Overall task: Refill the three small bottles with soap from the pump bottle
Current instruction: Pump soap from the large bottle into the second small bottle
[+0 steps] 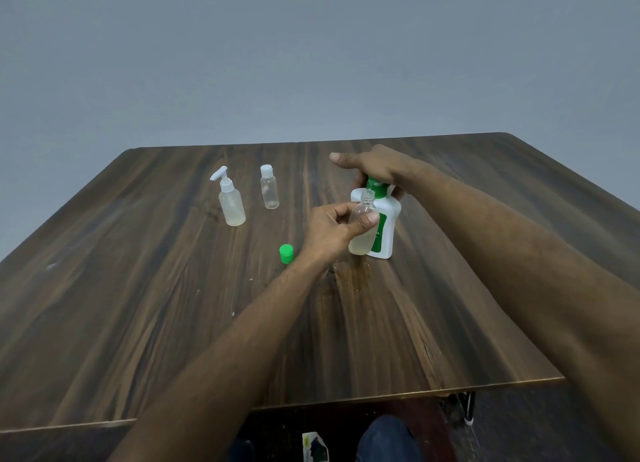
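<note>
Left hand [332, 231] grips an uncapped vial [362, 231], yellowish soap low inside, against the white pump bottle [384, 226]; right hand [372, 167] presses its pump, fingers straight. Green cap [286, 254] lies beside. Dispenser [231, 200] holds some soap; capped bottle [269, 187] looks empty.

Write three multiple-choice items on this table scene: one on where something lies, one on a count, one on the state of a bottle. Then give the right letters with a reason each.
1. Where does the loose green cap lie?
A. on the wooden table, beside the left hand
B. on the pump bottle
C. on the floor

2. How many small bottles stand apart, held by no hand?
A. none
B. two
C. four

3. The small bottle in the left hand is:
A. capped
B. lying flat
C. uncapped, upright

Answers:
1 A: it lies on the wood left of the wrist.
2 B: the white-pump bottle and the white-capped bottle stand alone.
3 C: its neck is open by the green-topped pump bottle, pressed by the right hand.
</note>
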Motion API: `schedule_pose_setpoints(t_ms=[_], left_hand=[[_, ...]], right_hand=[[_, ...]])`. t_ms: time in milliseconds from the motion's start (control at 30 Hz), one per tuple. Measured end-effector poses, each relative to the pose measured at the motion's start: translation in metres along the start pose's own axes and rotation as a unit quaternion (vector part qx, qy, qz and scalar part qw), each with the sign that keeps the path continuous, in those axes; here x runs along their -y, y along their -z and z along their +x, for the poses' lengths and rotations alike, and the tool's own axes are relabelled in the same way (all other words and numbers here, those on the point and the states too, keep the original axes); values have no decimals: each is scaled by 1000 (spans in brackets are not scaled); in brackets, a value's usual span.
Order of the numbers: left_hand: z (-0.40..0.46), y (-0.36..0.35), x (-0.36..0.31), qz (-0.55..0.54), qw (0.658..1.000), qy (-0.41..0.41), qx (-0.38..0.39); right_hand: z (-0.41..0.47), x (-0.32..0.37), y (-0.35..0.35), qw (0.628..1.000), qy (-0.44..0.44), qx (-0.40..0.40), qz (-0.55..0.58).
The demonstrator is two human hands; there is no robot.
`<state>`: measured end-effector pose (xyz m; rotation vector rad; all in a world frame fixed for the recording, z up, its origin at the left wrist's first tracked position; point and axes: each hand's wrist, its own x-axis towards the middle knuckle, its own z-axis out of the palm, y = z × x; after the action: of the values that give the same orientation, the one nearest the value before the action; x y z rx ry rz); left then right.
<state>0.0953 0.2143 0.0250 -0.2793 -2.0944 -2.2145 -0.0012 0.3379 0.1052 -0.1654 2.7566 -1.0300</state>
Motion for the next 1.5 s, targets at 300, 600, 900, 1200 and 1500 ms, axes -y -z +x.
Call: schedule_pose_setpoints(t_ms=[300, 600, 900, 1200, 1500], left_hand=[[-2, -1, -1, 1, 1000, 5, -3], [-2, -1, -1, 13, 1000, 4, -4], [0, 1, 0, -2, 1000, 6, -7], [-2, -1, 2, 1, 1000, 8, -9], [0, 0, 2, -11, 1000, 11, -7]], right_hand=[[-10, 6, 10, 999, -8, 36, 7], [-1, 1, 0, 1000, 1, -1, -7], [-9, 5, 9, 999, -12, 30, 1], [-1, 0, 1, 1000, -2, 0, -9], [-8, 4, 10, 1000, -9, 27, 6]])
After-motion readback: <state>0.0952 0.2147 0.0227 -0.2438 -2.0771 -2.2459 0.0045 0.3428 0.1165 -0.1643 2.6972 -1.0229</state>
